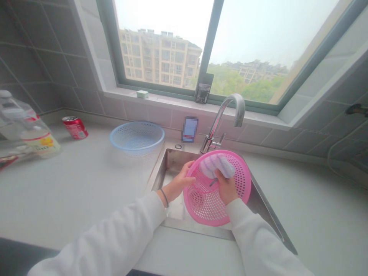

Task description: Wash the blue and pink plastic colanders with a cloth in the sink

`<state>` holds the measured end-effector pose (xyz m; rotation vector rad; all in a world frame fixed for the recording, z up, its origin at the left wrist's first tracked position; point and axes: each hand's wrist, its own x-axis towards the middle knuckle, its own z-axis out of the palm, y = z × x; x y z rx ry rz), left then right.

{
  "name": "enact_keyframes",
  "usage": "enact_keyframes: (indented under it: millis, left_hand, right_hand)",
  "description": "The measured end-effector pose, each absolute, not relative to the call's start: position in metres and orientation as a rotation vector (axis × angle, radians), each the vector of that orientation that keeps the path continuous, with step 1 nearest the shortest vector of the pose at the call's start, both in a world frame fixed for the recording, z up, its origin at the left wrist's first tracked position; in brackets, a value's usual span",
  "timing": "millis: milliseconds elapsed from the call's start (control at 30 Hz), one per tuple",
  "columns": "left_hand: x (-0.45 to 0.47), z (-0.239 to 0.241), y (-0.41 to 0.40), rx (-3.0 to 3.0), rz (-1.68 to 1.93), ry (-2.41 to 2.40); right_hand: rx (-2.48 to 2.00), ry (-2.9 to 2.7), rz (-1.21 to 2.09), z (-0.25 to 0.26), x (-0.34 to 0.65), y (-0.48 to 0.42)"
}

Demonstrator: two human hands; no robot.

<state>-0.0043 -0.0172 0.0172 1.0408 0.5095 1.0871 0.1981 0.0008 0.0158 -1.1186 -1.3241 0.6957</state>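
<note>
Over the sink (156,178) a pink plastic colander (244,172) is tilted so that its inside faces me. My left hand (179,184) grips its left rim, thumb on the inner side and fingers behind. Inside the colander, my right hand (227,188) is closed on a white cloth with pale purple stripes (214,165), which lies against the upper inner wall. A small dark piece shows by the right fingers; I cannot make out what it is. The chrome faucet (222,119) rises just behind the colander, and no water is seen running from it.
A light blue colander (138,138) stands on the counter (94,184) left of the sink. Farther left are a red can (75,127) and plastic bottles (37,134). A blurred-out phone-like object (189,129) leans behind the sink. A green-white block (142,94) lies on the sill.
</note>
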Motion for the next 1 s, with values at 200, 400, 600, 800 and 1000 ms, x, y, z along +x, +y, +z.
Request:
enact_keyframes:
  millis: [200, 400, 600, 800, 1000]
  left_hand:
    - [-0.004, 0.013, -0.014, 1.055, 1.085, 0.531]
    - [-0.006, 0.018, -0.017, 1.049, 1.061, 0.538]
    - [-0.004, 0.02, -0.019, 1.075, 1.072, 0.531]
    - [-0.006, 0.02, -0.018, 1.11, 1.091, 0.498]
    - [-0.005, 0.019, -0.017, 1.122, 1.109, 0.493]
  right_hand:
    - [-1.032, -1.701, 0.916, 0.014, 0.188, -0.004]
    - [-1.056, -1.348, 0.704, 0.011, 0.197, 0.005]
    - [-1.131, -1.254, 0.662, 0.011, 0.2, 0.006]
    - [-1.014, -1.73, 0.808, 0.012, 0.192, -0.005]
    - [-1.104, -1.321, 0.637, 0.015, 0.199, 0.002]
